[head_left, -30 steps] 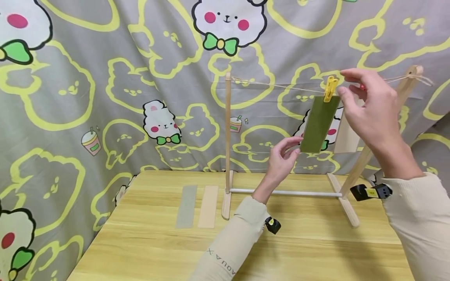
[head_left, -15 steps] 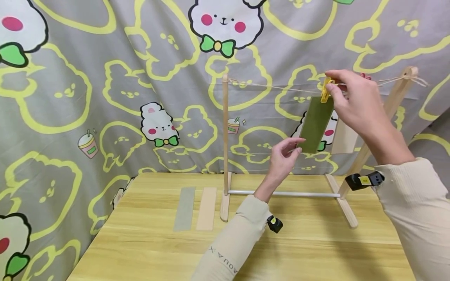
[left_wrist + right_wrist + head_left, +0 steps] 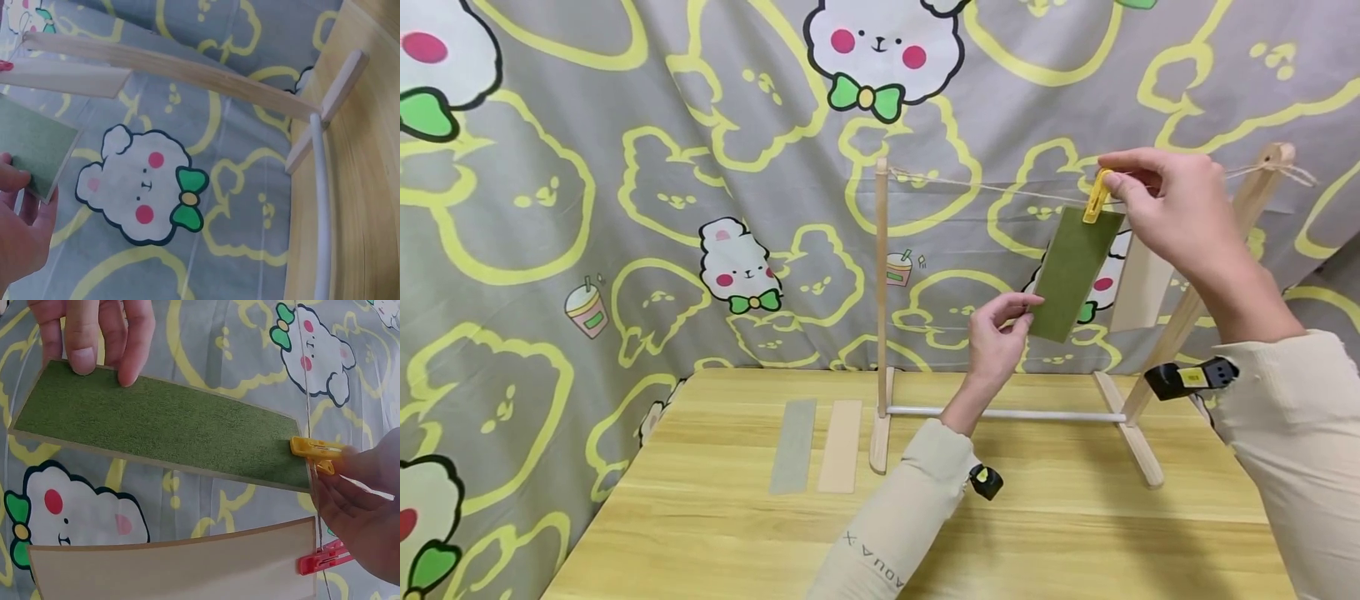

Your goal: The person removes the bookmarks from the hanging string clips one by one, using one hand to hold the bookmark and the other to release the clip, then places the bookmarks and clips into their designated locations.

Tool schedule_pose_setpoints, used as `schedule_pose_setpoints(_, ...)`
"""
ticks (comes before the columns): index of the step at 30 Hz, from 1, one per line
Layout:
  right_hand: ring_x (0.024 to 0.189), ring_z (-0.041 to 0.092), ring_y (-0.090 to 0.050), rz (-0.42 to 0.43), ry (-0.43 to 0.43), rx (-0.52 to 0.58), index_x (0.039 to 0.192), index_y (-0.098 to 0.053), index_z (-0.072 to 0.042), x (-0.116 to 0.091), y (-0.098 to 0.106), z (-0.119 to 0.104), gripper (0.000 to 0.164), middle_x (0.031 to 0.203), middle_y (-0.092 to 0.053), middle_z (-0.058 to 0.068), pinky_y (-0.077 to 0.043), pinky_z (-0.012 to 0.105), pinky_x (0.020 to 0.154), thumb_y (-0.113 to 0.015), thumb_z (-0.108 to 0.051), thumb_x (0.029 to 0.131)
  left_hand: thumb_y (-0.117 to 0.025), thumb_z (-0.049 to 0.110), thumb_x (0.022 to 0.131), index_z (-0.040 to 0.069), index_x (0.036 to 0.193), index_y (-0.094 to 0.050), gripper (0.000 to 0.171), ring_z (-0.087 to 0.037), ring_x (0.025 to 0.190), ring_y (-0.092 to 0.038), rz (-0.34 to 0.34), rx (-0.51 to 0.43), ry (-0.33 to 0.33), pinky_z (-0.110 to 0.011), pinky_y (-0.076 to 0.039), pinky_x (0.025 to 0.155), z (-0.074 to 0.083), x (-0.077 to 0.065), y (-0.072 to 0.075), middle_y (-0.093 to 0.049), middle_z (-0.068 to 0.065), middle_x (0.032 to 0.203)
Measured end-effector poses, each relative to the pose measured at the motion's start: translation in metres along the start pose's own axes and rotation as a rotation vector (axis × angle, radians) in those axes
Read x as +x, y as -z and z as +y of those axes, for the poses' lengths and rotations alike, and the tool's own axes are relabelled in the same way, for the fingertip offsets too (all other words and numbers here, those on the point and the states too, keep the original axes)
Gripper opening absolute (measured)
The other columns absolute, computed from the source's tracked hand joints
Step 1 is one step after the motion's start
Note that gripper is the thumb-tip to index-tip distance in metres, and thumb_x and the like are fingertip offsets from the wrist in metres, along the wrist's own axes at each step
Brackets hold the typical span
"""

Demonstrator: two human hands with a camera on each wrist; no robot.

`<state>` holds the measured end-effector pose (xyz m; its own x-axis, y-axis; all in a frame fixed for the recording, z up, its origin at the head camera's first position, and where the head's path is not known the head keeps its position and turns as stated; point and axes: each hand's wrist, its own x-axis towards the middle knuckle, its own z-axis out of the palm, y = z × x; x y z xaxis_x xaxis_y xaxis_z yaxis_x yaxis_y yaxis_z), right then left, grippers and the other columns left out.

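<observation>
A dark green rectangular strip [image 3: 1073, 275] hangs at a slant from a string [image 3: 1000, 187], with a yellow clothespin [image 3: 1097, 197] on its top edge. My right hand [image 3: 1183, 204] pinches the clothespin's handles between thumb and fingers. Down at the strip's lower left edge, my left hand [image 3: 995, 337] holds it between thumb and fingertips; the right wrist view shows these fingers [image 3: 81, 356] lapping over its face. Beside it hangs a beige strip [image 3: 1142, 283], held to the string by a red clothespin [image 3: 322, 557], which my right hand hides in the head view.
The string runs between two wooden posts [image 3: 882, 283], joined low down by a white rod [image 3: 1022, 414]. On the wooden table [image 3: 715, 533], a grey strip [image 3: 793, 446] and a peach strip [image 3: 840, 446] lie left of the stand. A patterned curtain [image 3: 647, 75] hangs behind.
My right hand moved left onto the yellow clothespin and took hold of it. The green strip's lower end has swung down and toward my left hand, whose fingers now hold its edge.
</observation>
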<state>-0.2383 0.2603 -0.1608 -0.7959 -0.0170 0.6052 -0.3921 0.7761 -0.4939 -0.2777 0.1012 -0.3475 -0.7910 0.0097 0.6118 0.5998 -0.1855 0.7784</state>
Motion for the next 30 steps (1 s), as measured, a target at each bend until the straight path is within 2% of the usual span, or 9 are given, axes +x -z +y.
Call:
schedule_pose_setpoints(5, 0.084, 0.002, -0.059, 0.046, -0.043, 0.071, 0.132, -0.072, -0.014, 0.0, -0.002, -0.003, 0.033, 0.101, -0.068, -0.019, -0.039, 0.02, 0.065, -0.06, -0.026, 0.103, -0.064, -0.021, 0.087, -0.004, 0.101, -0.076, 0.025, -0.001, 0.086, -0.068, 0.03, 0.011, 0.011, -0.026, -0.06, 0.073, 0.002, -0.002, 0.004, -0.076, -0.015, 0.102)
schedule_pose_setpoints(9, 0.08, 0.0, -0.059, 0.111, -0.038, 0.111, 0.127, -0.075, -0.012, 0.001, -0.007, -0.005, 0.03, 0.096, -0.068, -0.024, -0.041, 0.017, 0.064, -0.063, -0.022, 0.101, -0.064, -0.021, 0.087, -0.001, 0.1, -0.077, 0.027, -0.001, 0.086, -0.068, 0.054, 0.019, 0.038, -0.032, -0.061, 0.074, 0.001, -0.004, 0.01, -0.076, -0.012, 0.103)
schedule_pose_setpoints(11, 0.08, -0.001, -0.06, 0.159, -0.021, 0.133, 0.124, -0.076, -0.01, 0.002, -0.009, -0.005, 0.028, 0.096, -0.069, -0.024, -0.042, 0.015, 0.066, -0.064, -0.019, 0.1, -0.064, -0.021, 0.087, -0.001, 0.1, -0.077, 0.027, -0.002, 0.087, -0.068, 0.051, 0.02, 0.04, -0.032, -0.061, 0.074, 0.002, -0.005, 0.012, -0.076, -0.012, 0.102)
schedule_pose_setpoints(14, 0.082, -0.002, -0.062, 0.23, 0.003, 0.187, 0.122, -0.076, -0.008, 0.005, -0.009, -0.007, 0.026, 0.103, -0.075, -0.017, -0.044, 0.012, 0.072, -0.065, -0.015, 0.099, -0.064, -0.02, 0.087, -0.001, 0.1, -0.077, 0.027, -0.001, 0.087, -0.069, 0.044, 0.021, 0.033, -0.031, -0.062, 0.074, 0.003, -0.006, 0.014, -0.076, -0.013, 0.101)
schedule_pose_setpoints(20, 0.084, -0.005, -0.064, 0.349, 0.02, 0.213, 0.117, -0.078, -0.01, 0.006, -0.009, -0.013, 0.022, 0.111, -0.077, -0.004, -0.046, 0.01, 0.076, -0.066, -0.012, 0.099, -0.065, -0.02, 0.087, -0.001, 0.101, -0.077, 0.026, -0.001, 0.085, -0.069, 0.039, 0.048, 0.034, -0.035, -0.062, 0.073, 0.004, -0.008, 0.02, -0.077, -0.013, 0.1)
schedule_pose_setpoints(23, 0.085, -0.004, -0.064, 0.373, 0.018, 0.226, 0.117, -0.078, -0.009, 0.002, -0.009, -0.015, 0.022, 0.11, -0.077, -0.004, -0.047, 0.01, 0.077, -0.066, -0.01, 0.098, -0.065, -0.02, 0.087, -0.001, 0.102, -0.077, 0.026, -0.001, 0.086, -0.069, 0.025, 0.053, 0.044, -0.032, -0.062, 0.073, 0.006, -0.01, 0.025, -0.077, -0.012, 0.101)
schedule_pose_setpoints(28, 0.087, -0.002, -0.064, 0.398, 0.028, 0.243, 0.118, -0.078, -0.008, -0.009, -0.008, -0.019, 0.023, 0.105, -0.075, -0.012, -0.046, 0.012, 0.079, -0.066, -0.009, 0.098, -0.065, -0.019, 0.088, -0.002, 0.102, -0.076, 0.025, -0.002, 0.088, -0.069, 0.008, 0.051, 0.026, -0.025, -0.06, 0.071, 0.013, -0.009, 0.037, -0.076, -0.014, 0.102)
schedule_pose_setpoints(30, 0.087, -0.001, -0.064, 0.404, 0.028, 0.255, 0.117, -0.078, -0.009, -0.014, -0.007, -0.019, 0.023, 0.105, -0.075, -0.011, -0.045, 0.013, 0.079, -0.066, -0.009, 0.098, -0.065, -0.018, 0.089, -0.002, 0.103, -0.076, 0.024, -0.002, 0.088, -0.069, 0.003, 0.054, 0.02, -0.024, -0.059, 0.072, 0.016, -0.009, 0.042, -0.076, -0.014, 0.103)
